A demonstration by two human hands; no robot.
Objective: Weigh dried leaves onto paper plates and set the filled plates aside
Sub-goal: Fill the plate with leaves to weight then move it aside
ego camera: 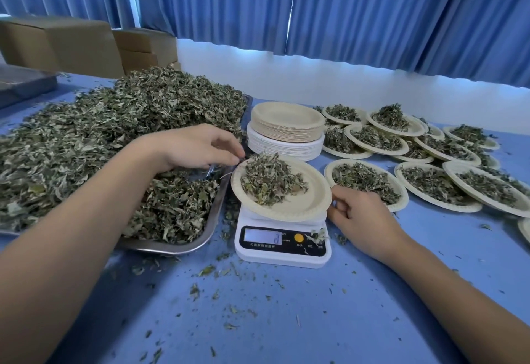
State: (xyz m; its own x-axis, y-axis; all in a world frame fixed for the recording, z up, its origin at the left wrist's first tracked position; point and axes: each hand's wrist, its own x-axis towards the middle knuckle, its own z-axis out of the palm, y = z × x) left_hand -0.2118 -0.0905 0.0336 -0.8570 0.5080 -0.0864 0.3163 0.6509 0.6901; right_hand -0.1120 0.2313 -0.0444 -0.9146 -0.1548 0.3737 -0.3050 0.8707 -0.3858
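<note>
roughly midway: many filled plates lie at 2 o'clock; a stack of empty plates at 12 and crumbly grey-green dried leaves on the steel tray at 9 remain; round beige paper plate, heaped, sits on white digital scale; right hand grips its 3 o'clock rim; left hand bunched at 10, contents unclear.

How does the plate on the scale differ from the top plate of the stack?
The plate on the scale carries a heap of dried leaves; the top plate of the stack is empty. The right hand holds the scale plate's rim; the stack plate is untouched. Both are round, tan paper plates.
</note>
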